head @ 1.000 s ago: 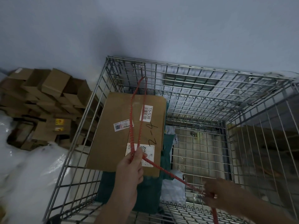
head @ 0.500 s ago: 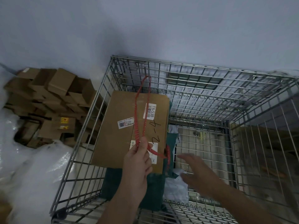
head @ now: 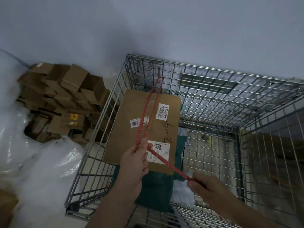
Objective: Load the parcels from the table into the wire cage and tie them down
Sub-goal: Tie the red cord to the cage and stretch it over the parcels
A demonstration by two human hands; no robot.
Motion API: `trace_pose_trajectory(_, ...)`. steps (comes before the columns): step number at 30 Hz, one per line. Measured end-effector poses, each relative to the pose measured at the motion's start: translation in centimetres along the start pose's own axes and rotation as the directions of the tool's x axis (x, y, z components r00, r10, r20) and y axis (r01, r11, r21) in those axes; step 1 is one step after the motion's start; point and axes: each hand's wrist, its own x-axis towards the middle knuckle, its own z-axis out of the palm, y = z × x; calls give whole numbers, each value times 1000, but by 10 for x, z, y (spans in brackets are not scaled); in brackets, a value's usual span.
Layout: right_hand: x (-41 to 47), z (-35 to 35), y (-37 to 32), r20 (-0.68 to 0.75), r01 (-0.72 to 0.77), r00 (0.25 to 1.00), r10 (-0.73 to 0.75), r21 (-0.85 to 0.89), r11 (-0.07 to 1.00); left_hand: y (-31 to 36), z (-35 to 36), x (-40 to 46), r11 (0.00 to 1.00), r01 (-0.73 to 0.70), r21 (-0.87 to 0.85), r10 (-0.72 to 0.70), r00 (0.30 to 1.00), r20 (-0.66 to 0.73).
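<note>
Fingers of the left hand point(head: 134, 163) pinch both strands of the red cord point(head: 148, 116) at the frame's centre, while the right hand point(head: 204, 183), lower right, grips its free tail. From the left hand the doubled cord runs up the frame, lengthwise over the cardboard parcel point(head: 144, 129), to a loop on the far wall of the wire cage point(head: 213, 76). The tail slants down-right, taut between the hands. Beneath the parcel lies a green package point(head: 156, 191).
</note>
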Motion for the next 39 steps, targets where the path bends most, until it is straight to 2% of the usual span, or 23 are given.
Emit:
trace_pose_trajectory(3,-12,-19,34,108,-31,992,59,-242,970,-4,-8,0,985,42,168,-45,999,16)
trace_pose_trajectory(6,-23,-24,59,207,-136,954,217,-344,929,-5,-17,3,914,13,406,-22,1000,17)
trace_pose_trajectory(8,-27,-24,71,211,-138,950,229,-376,916,-4,-16,6,911,17,411,-29,999,23)
trace_pose_trajectory(11,-24,-23,79,222,-183,932,286,-391,902,0,-9,6,951,7,310,-26,998,56)
trace_pose_trajectory(14,-21,-22,78,216,-398,891,400,-56,916,1,-9,7,970,-15,241,13,1000,10)
trace_pose_trajectory(16,-21,-27,74,239,-452,884,401,224,864,1,-15,10,974,-26,224,39,998,-57)
trace_pose_trajectory(17,-20,-28,71,259,-457,887,381,388,800,2,-19,11,974,-25,224,46,995,-88)
trace_pose_trajectory(19,-22,-32,66,252,-422,900,354,702,574,3,-27,14,965,-28,262,62,990,-124)
trace_pose_trajectory(20,-24,-34,63,234,-384,908,348,797,466,3,-32,15,953,-42,299,83,988,-127)
trace_pose_trajectory(23,-26,-42,60,209,-297,922,326,921,251,2,-39,16,912,-83,401,142,983,-120)
trace_pose_trajectory(27,-23,-45,56,219,-252,922,321,965,66,0,-34,15,894,-95,439,154,983,-101)
trace_pose_trajectory(30,-20,-46,56,195,-243,879,435,968,58,-2,-33,16,902,-83,423,144,983,-116)
trace_pose_trajectory(35,-23,-41,76,135,-194,876,464,978,82,2,-37,12,891,-75,447,146,981,-126)
trace_pose_trajectory(37,-24,-36,78,81,-213,856,510,955,206,5,-36,11,885,-75,459,147,981,-123)
trace_pose_trajectory(39,-24,-31,77,-14,-212,799,601,929,303,6,-36,11,886,-67,458,138,983,-122)
